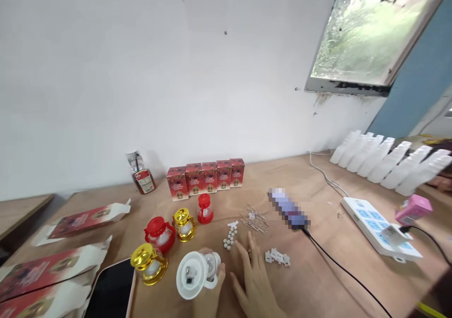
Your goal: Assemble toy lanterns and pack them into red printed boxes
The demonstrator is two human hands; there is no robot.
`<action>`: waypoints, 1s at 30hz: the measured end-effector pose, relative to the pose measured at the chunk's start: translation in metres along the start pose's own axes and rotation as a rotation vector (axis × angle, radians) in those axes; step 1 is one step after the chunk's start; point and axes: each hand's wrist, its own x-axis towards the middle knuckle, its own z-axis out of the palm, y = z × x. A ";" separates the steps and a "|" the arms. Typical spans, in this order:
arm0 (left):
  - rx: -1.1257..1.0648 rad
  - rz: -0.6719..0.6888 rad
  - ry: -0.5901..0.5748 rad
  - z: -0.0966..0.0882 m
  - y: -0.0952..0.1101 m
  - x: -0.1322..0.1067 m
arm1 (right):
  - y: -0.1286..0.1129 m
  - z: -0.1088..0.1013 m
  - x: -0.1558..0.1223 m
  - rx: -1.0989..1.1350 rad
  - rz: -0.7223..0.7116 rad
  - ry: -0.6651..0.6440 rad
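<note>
My left hand is closed around a small white lantern, tipped so that its round base with an open compartment faces me. Flat beside it, my right hand has its fingers spread on the table and seems to hold nothing. Just beyond the fingertips lie several small round white pieces, like button cells, and a pile of bent wire pieces. White plastic bits lie right of that hand. Red lanterns and gold lanterns stand to the left.
Red printed boxes line up near the wall beside a jar. Flattened cartons and a dark-screened phone lie left. On the right are another phone on a cable, a power strip and white bottles.
</note>
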 end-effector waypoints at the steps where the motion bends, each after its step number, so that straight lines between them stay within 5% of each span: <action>1: 0.017 0.028 -0.017 -0.001 0.000 0.002 | 0.001 0.001 -0.001 -0.002 -0.001 -0.027; 12: -0.122 -0.005 -0.177 -0.002 -0.014 0.021 | -0.015 0.002 0.051 0.061 -0.047 -0.222; 20: -0.032 -0.160 -0.251 -0.014 -0.045 0.034 | -0.010 0.009 0.053 0.058 -0.094 -0.204; 30: -0.276 -0.243 -0.282 -0.022 -0.010 0.032 | -0.004 0.006 0.051 0.142 -0.105 -0.094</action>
